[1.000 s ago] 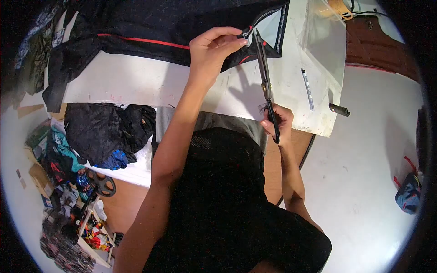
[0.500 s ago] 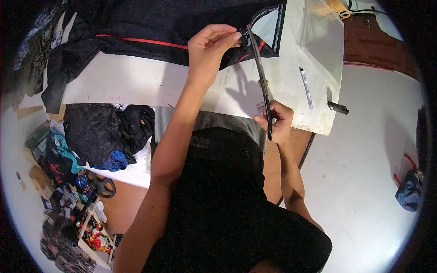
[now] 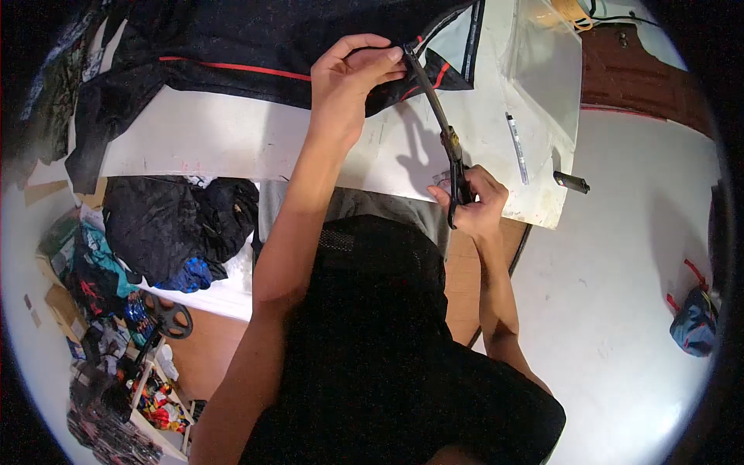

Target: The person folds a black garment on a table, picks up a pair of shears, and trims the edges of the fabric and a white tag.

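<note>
A black garment with red piping (image 3: 240,69) lies across the far part of the white table (image 3: 232,139). My left hand (image 3: 345,74) pinches a bit of the dark cloth near the garment's right end. In my right hand (image 3: 479,203) are long scissors (image 3: 435,105), held by their dark handles. Their blades point up and left, with the tips at the cloth beside my left fingertips. Just right of the tips, an opening in the garment, edged with dark tape, shows a pale surface.
A pen (image 3: 517,147) and a small black tool (image 3: 572,182) lie on the table's right part, near a clear plastic sheet (image 3: 550,70). Dark clothes (image 3: 167,229) are heaped at lower left, above a crate of colourful items (image 3: 161,407). A brown piece (image 3: 643,81) is at far right.
The scissors have tilted further left, and their tips have moved to my left fingertips. Their handles look wider apart. My left hand has shifted slightly left and up.
</note>
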The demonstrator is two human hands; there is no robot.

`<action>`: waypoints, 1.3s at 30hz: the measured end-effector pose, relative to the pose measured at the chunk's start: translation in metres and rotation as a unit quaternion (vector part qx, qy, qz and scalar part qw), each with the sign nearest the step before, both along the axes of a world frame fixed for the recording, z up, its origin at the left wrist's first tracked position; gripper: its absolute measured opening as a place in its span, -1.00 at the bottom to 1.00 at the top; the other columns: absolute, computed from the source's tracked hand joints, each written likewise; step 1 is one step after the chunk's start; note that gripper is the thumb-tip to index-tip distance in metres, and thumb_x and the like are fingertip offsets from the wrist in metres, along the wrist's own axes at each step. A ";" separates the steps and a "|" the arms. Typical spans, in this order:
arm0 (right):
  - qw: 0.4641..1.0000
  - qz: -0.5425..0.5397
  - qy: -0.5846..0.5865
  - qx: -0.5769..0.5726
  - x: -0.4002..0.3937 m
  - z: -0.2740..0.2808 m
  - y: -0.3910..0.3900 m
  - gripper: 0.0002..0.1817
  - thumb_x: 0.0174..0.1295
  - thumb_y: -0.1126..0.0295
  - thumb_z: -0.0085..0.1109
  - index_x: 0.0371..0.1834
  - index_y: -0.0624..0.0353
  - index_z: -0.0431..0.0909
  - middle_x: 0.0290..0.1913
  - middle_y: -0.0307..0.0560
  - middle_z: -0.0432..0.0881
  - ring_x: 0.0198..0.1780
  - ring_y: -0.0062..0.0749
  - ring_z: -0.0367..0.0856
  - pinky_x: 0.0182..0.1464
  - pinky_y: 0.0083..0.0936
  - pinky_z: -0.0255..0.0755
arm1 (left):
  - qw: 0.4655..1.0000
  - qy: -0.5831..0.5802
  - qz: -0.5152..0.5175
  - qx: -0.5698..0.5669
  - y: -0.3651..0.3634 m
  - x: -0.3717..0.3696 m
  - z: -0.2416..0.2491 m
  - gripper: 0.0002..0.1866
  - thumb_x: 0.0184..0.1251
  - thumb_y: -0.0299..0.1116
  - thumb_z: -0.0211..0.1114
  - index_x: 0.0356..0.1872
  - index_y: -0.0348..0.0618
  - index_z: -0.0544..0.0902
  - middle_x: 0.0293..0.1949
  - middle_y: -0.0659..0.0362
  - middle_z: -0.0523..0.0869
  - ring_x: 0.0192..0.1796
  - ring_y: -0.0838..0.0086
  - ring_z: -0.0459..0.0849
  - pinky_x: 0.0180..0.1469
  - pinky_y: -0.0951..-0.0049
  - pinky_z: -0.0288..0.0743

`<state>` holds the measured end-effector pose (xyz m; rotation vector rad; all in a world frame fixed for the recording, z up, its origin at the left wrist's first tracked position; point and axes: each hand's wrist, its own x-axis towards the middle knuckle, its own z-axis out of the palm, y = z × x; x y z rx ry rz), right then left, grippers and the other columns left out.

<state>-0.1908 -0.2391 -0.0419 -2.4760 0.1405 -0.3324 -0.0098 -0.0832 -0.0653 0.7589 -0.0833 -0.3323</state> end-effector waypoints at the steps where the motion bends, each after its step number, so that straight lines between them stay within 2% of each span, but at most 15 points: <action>1: 1.000 -0.003 0.003 -0.008 0.000 0.000 0.000 -0.56 -0.24 0.24 0.60 -0.63 0.23 0.44 -0.67 -0.17 0.40 -0.66 -0.50 0.31 -0.61 -0.58 0.22 | 1.000 0.014 -0.001 -0.003 0.000 0.000 0.000 -0.80 0.15 -0.59 0.34 -0.18 -0.29 0.59 -0.34 0.07 0.72 -0.27 0.44 0.71 -0.14 0.46 0.62; 3: 1.000 -0.005 0.007 -0.015 0.000 -0.001 0.000 -0.56 -0.25 0.24 0.60 -0.63 0.22 0.45 -0.67 -0.17 0.40 -0.67 -0.49 0.33 -0.61 -0.57 0.24 | 1.000 0.018 -0.002 -0.006 0.001 0.000 0.000 -0.79 0.15 -0.58 0.34 -0.18 -0.29 0.59 -0.34 0.06 0.72 -0.27 0.43 0.71 -0.15 0.46 0.63; 5: 1.000 -0.012 -0.009 -0.002 0.000 -0.007 -0.002 -0.57 -0.24 0.20 0.59 -0.63 0.24 0.50 -0.67 -0.22 0.37 -0.67 -0.57 0.24 -0.63 -0.62 0.11 | 1.000 0.023 -0.004 -0.008 0.002 0.000 -0.001 -0.78 0.15 -0.58 0.34 -0.17 -0.29 0.59 -0.34 0.06 0.72 -0.27 0.43 0.71 -0.15 0.45 0.63; 11: 1.000 -0.009 -0.008 -0.026 0.004 -0.004 0.000 -0.59 -0.22 0.21 0.58 -0.61 0.25 0.51 -0.66 -0.21 0.39 -0.67 -0.57 0.26 -0.62 -0.62 0.13 | 0.999 0.028 -0.012 -0.010 0.004 0.000 -0.001 -0.78 0.14 -0.58 0.35 -0.17 -0.28 0.58 -0.33 0.05 0.73 -0.28 0.43 0.71 -0.16 0.46 0.63; 13: 0.999 -0.009 -0.011 -0.033 0.004 -0.004 -0.001 -0.59 -0.23 0.22 0.59 -0.61 0.25 0.51 -0.66 -0.21 0.39 -0.66 -0.57 0.27 -0.62 -0.62 0.14 | 0.999 0.015 -0.019 0.026 0.007 -0.001 -0.001 -0.78 0.21 -0.58 0.26 -0.11 -0.28 0.57 -0.27 0.02 0.71 -0.19 0.31 0.71 -0.01 0.29 0.59; 18: 0.998 -0.009 -0.017 -0.055 0.005 -0.006 -0.005 -0.59 -0.24 0.22 0.59 -0.61 0.25 0.53 -0.66 -0.19 0.41 -0.66 -0.55 0.32 -0.62 -0.60 0.20 | 0.999 0.014 -0.022 0.032 0.008 -0.001 -0.002 -0.79 0.21 -0.58 0.26 -0.12 -0.27 0.57 -0.26 0.01 0.72 -0.19 0.32 0.71 0.00 0.29 0.58; 20: 0.997 0.004 -0.019 -0.078 0.005 -0.007 -0.006 -0.52 -0.26 0.19 0.60 -0.62 0.25 0.44 -0.65 -0.15 0.43 -0.71 -0.46 0.35 -0.67 -0.56 0.25 | 0.999 0.017 -0.023 0.030 0.007 -0.002 -0.001 -0.79 0.21 -0.58 0.26 -0.12 -0.26 0.57 -0.26 0.01 0.72 -0.19 0.32 0.71 0.00 0.29 0.58; 22: 0.997 0.006 -0.018 -0.074 0.005 -0.006 -0.006 -0.53 -0.26 0.20 0.60 -0.62 0.25 0.45 -0.65 -0.15 0.43 -0.71 -0.46 0.35 -0.67 -0.56 0.25 | 0.999 0.033 -0.012 -0.012 0.006 -0.002 0.000 -0.80 0.13 -0.58 0.36 -0.20 -0.26 0.59 -0.34 0.05 0.72 -0.29 0.43 0.71 -0.17 0.47 0.63; 33: 0.998 0.006 -0.029 -0.063 0.004 -0.006 -0.005 -0.60 -0.24 0.27 0.59 -0.63 0.23 0.48 -0.65 -0.15 0.43 -0.69 -0.46 0.36 -0.65 -0.56 0.24 | 0.999 0.028 -0.012 -0.011 0.006 -0.002 -0.001 -0.79 0.13 -0.59 0.36 -0.20 -0.27 0.57 -0.35 0.05 0.73 -0.30 0.42 0.72 -0.17 0.46 0.63; 39: 0.998 -0.006 0.003 -0.055 0.002 -0.009 -0.007 -0.64 -0.22 0.30 0.57 -0.65 0.25 0.52 -0.67 -0.15 0.44 -0.66 -0.51 0.38 -0.61 -0.59 0.24 | 0.999 0.030 -0.014 -0.015 0.006 -0.001 -0.003 -0.79 0.13 -0.59 0.36 -0.21 -0.28 0.56 -0.35 0.05 0.73 -0.30 0.41 0.72 -0.17 0.45 0.63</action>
